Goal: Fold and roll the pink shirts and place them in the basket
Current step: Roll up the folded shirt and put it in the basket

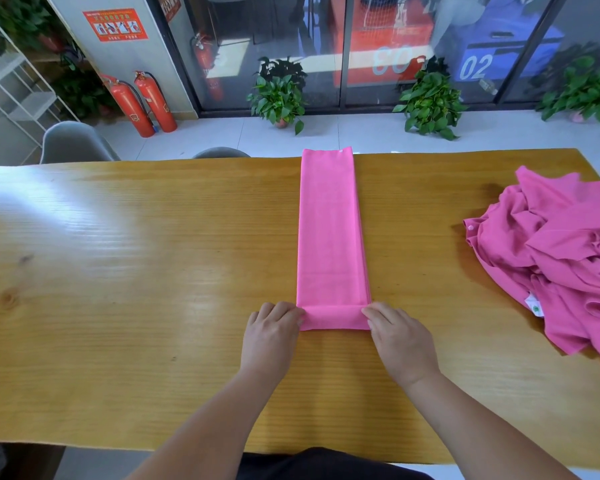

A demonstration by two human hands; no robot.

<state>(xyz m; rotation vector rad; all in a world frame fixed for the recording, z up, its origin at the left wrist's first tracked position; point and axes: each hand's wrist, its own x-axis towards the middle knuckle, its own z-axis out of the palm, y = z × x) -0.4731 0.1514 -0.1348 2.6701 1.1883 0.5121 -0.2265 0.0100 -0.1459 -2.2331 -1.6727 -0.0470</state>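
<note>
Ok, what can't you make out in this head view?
Basket: not in the head view.
Shirt pile: cut off by the right edge, count unclear.
Fingertips of left hand and right hand: hidden at the rolled end of the folded shirt.
White label on the pile: too small to read.

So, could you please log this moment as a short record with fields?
stage: first turn of the roll made
folded shirt: long narrow strip flat on the table, near end rolled over once
left hand: grips the rolled end's left side
right hand: grips the rolled end's right side
pile of pink shirts: loose, on the table's right side
basket: not in view
</note>
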